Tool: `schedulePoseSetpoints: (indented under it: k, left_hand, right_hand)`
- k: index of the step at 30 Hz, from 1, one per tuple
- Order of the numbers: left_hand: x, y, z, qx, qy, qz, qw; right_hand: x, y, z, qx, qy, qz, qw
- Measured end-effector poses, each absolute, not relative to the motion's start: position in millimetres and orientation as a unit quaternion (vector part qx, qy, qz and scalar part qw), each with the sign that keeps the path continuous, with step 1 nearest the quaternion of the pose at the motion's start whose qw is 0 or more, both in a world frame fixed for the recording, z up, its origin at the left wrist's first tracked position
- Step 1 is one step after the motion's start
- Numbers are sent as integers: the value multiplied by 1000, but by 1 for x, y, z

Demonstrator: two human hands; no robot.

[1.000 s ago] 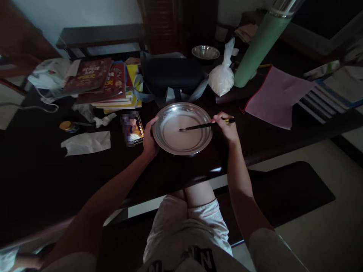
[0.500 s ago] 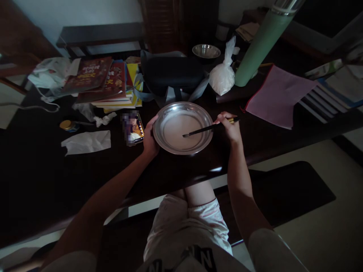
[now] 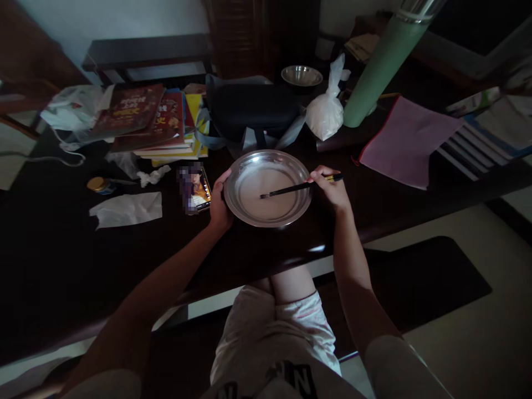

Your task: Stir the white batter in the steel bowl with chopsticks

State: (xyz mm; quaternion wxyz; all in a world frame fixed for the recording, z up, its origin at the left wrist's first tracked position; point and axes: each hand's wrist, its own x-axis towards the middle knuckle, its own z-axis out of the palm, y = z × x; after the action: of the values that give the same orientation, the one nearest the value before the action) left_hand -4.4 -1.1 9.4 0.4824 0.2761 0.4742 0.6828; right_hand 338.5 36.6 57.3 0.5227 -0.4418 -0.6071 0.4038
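— What is closest to the camera?

— The person's lap, in pale shorts, tucked under the edge of the dark table point(image 3: 62, 266). Both bare forearms reach forward from there onto the tabletop.

— How does the left arm lie?

— It stretches in a long diagonal from the lower left, nearly straight. The left hand point(image 3: 219, 206) cups the near-left rim of the round metal dish point(image 3: 268, 188), thumb lying along the rim's upper edge and the other fingers curled against the outside wall. The grip is closed around the rim.

— And the right?

— The right forearm rises almost straight up from the lap, the wrist bent inward. The right hand point(image 3: 330, 188) sits just beside the dish's right rim, fingers drawn together and pinching dark chopsticks point(image 3: 291, 189) near their yellow-banded end. The sticks slant leftward and down, their tips in the whitish liquid at the middle of the dish.

— Where exactly does the dish stand?

— Flat on the table, near its front edge, between the two hands.

— What lies around it?

— Just left of the left hand, a phone point(image 3: 194, 188) with its screen lit. Farther left, a crumpled white tissue point(image 3: 127, 209). Behind the dish, a dark bag point(image 3: 249, 108), a stack of books point(image 3: 153, 122), a knotted white plastic bag point(image 3: 326, 111), a green flask point(image 3: 380, 66) and a small steel bowl point(image 3: 301, 76). A pink folder point(image 3: 403, 141) lies to the right.
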Motion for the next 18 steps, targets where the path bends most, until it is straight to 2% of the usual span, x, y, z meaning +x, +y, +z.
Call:
schedulePoseSetpoints:
  k: [4,9,15,18]
  left_hand:
    - [-2,-1,10,283,464,686,484]
    - [-1,2,10,270,473,682,488]
    - [-4,3,10,265,463,670,517]
    - [-4,2,8,267,461,673,513]
  right_hand:
    - [341,36,59,-459,-585,378,551]
    - [340,36,58,-443,-611,404,516]
    - [342,36,58,-456,-590,381,547]
    - [341,35,58,-442,-607,402,524]
